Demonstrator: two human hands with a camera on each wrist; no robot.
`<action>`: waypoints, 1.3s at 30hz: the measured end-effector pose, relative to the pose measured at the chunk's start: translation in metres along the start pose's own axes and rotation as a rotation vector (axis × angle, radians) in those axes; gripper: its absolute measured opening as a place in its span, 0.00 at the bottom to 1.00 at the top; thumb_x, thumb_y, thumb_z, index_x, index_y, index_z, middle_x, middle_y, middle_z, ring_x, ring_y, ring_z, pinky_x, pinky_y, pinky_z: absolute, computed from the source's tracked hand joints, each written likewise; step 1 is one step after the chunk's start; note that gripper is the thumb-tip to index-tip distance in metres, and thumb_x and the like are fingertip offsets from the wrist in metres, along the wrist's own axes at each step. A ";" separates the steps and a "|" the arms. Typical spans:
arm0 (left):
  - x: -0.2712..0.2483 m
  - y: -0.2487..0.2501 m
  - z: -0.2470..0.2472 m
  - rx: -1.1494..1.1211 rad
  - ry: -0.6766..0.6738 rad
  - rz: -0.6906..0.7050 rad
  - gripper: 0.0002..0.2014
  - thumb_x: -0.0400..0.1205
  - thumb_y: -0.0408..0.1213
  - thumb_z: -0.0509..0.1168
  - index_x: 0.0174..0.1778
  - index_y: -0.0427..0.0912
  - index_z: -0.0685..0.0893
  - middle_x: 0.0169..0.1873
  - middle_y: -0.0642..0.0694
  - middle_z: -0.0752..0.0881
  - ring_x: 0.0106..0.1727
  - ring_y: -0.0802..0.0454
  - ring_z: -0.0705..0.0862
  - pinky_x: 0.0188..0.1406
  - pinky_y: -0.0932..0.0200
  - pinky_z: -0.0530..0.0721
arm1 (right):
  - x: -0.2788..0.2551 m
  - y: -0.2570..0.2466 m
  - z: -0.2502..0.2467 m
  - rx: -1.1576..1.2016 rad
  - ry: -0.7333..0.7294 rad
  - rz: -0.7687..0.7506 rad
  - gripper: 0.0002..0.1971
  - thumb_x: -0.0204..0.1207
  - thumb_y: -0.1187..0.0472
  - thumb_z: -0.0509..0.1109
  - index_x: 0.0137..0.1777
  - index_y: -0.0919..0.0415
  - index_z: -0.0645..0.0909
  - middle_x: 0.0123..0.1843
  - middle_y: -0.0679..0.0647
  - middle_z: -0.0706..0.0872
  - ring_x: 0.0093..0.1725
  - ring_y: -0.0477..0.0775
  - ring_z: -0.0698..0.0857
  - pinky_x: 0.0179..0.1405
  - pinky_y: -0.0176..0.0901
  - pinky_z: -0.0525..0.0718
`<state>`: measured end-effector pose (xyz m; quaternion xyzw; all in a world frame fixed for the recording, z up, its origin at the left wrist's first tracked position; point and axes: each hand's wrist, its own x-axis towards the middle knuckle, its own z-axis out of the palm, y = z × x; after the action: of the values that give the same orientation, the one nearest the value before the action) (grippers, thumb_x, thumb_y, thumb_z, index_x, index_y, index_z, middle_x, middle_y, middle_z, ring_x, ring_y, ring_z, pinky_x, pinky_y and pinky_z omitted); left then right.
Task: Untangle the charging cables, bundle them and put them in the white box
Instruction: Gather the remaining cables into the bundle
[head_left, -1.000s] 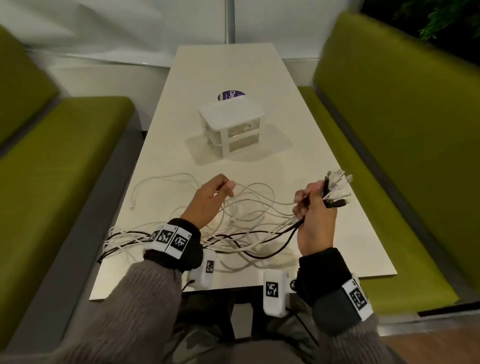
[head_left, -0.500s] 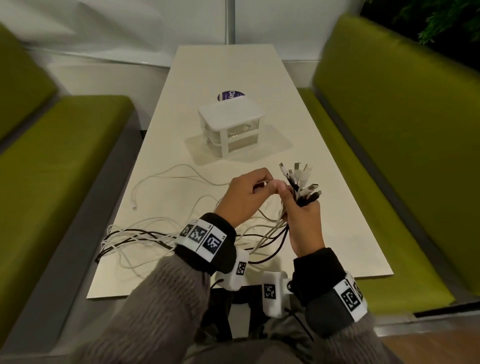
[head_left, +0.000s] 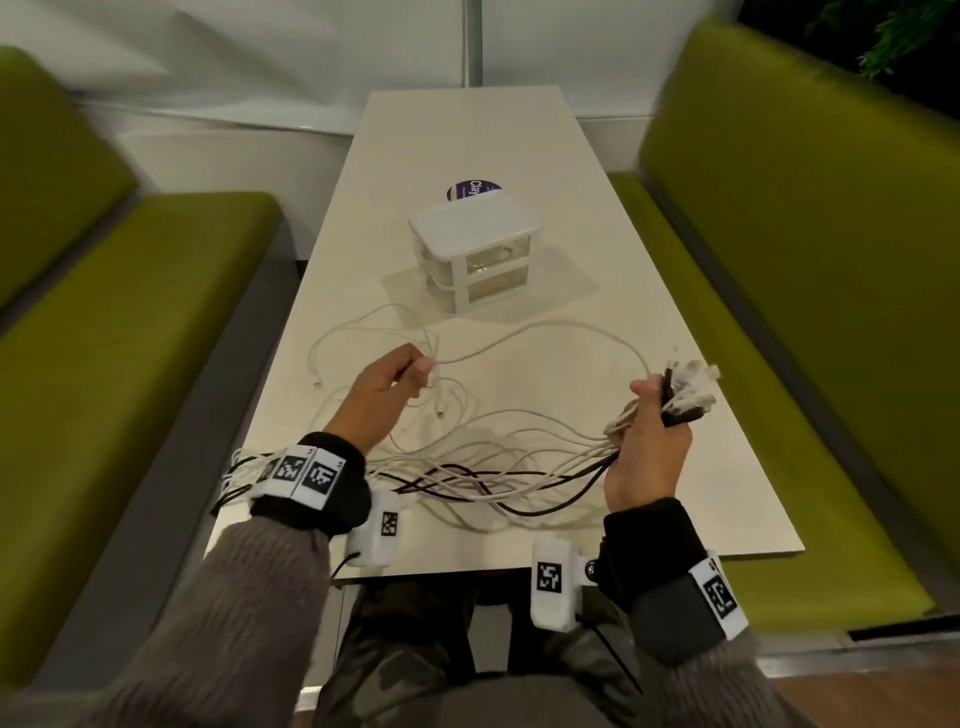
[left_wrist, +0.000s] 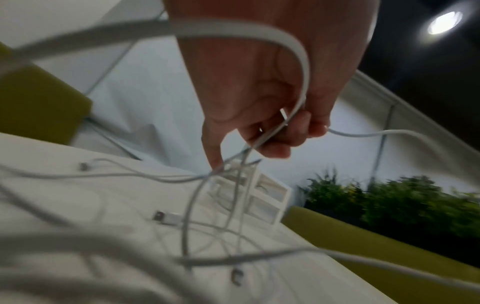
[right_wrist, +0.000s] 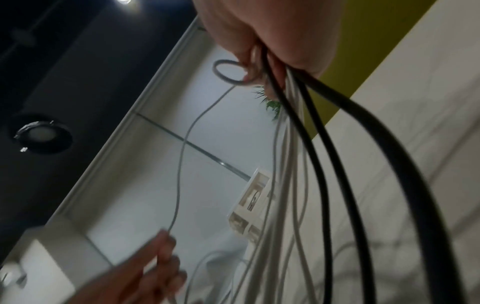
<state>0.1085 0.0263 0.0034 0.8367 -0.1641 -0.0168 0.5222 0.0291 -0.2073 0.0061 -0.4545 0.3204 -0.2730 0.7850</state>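
Note:
Several white and black charging cables lie tangled on the near part of the white table. My right hand grips a bundle of their plug ends, which stick up above the fist; the strands hang down from it. My left hand pinches a thin white cable that arcs across to the right hand. In the left wrist view the fingers curl round that white cable. The white box, a small two-drawer unit, stands shut at mid-table.
A purple round sticker lies on the table behind the box. Green benches flank the table on both sides, the right one with a high back. A loose plug end lies left of my left hand.
My hands met at mid-table half a second ago and have now pulled apart, the left moving left with one white cable, the right moving right with the plug bundle.

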 end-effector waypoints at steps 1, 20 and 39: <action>-0.001 0.007 0.007 0.015 0.005 0.020 0.13 0.82 0.46 0.59 0.34 0.45 0.73 0.26 0.58 0.74 0.30 0.64 0.70 0.33 0.73 0.68 | -0.004 0.001 0.002 -0.062 -0.061 -0.022 0.12 0.84 0.53 0.63 0.43 0.57 0.83 0.29 0.50 0.69 0.24 0.42 0.70 0.21 0.30 0.70; 0.003 0.031 0.045 0.346 -0.092 0.367 0.19 0.79 0.56 0.52 0.36 0.48 0.80 0.36 0.56 0.80 0.44 0.50 0.73 0.51 0.56 0.68 | -0.017 0.000 0.015 0.024 -0.145 -0.023 0.06 0.74 0.72 0.74 0.41 0.60 0.87 0.37 0.47 0.91 0.28 0.38 0.80 0.28 0.34 0.73; -0.004 0.030 0.039 0.155 -0.063 0.126 0.07 0.84 0.40 0.61 0.40 0.46 0.79 0.31 0.48 0.80 0.34 0.58 0.75 0.38 0.65 0.72 | -0.020 0.004 0.015 -0.134 -0.290 0.023 0.15 0.75 0.56 0.75 0.51 0.70 0.87 0.25 0.45 0.71 0.26 0.45 0.66 0.21 0.33 0.66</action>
<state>0.0895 -0.0185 0.0112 0.8618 -0.2334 0.0026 0.4504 0.0284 -0.1831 0.0132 -0.5370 0.2266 -0.1737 0.7938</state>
